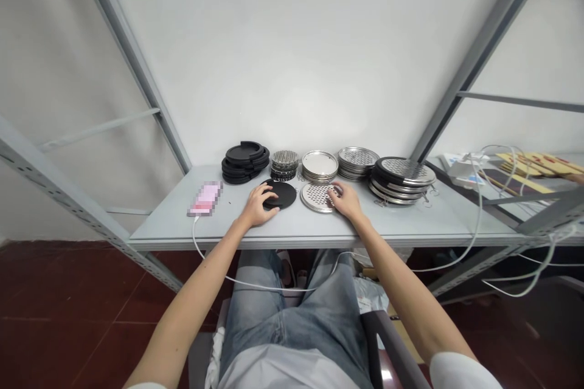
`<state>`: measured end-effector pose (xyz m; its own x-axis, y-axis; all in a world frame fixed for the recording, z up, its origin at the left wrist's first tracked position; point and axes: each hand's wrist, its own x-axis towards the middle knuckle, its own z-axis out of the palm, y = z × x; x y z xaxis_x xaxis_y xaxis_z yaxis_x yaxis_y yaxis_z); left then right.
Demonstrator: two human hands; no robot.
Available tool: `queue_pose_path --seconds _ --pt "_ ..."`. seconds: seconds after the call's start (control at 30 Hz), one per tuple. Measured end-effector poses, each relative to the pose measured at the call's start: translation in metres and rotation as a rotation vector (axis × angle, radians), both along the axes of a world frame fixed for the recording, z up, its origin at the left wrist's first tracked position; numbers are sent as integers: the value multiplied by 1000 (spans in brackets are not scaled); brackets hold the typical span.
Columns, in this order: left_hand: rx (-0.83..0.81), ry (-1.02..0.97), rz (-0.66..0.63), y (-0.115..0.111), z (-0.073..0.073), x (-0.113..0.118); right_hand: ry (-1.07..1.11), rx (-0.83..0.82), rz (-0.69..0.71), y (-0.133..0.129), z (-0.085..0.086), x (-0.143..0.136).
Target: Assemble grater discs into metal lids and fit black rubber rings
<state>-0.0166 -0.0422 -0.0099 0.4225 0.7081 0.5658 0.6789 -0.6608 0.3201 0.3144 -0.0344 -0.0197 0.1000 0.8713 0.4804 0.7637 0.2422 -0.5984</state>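
My left hand point(259, 205) curls around the left side of a round black disc point(283, 194) on the table, fingers on its far edge and thumb at its near edge. My right hand point(347, 200) grips the right rim of a round perforated metal plate point(314, 198), its thumb on top. Disc and plate lie side by side, slightly apart. Behind them stand a stack of black ring-shaped parts point(244, 161), a stack of small metal mesh discs point(285, 161), a stack of plain metal discs point(320, 164) and a stack of perforated metal plates point(358, 160).
A pile of larger perforated discs point(401, 179) with metal hooks stands at the right. On the left lies a blurred pink phone point(206, 197) with a white cable point(195, 237). Grey shelf posts point(444, 115) frame the table. Yellow-and-dark pieces point(538, 164) lie beyond the right post.
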Motion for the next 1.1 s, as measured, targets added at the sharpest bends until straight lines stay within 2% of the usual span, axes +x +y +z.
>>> queue_pose_path --seconds 0.13,0.17,0.3,0.4,0.5,0.9,1.03,1.1 --pt "-119 -147 250 11 -9 2 8 -128 -9 4 -2 1" --pt "-145 -160 272 13 -11 2 9 -147 10 5 -3 1" --pt "-166 -177 209 17 -15 -1 159 -216 92 10 -11 7" --pt "-153 -185 156 15 -13 -3 310 -185 162 14 -18 14" --pt "-142 -178 143 13 -12 -3 368 -170 215 16 -22 18" --pt "-179 -158 204 12 -15 -2 181 -99 135 3 -9 12" --pt "-155 -160 210 13 -16 -1 174 -20 148 -4 -5 9" --pt "-143 -166 219 14 -17 -1 136 29 200 -11 -2 6"
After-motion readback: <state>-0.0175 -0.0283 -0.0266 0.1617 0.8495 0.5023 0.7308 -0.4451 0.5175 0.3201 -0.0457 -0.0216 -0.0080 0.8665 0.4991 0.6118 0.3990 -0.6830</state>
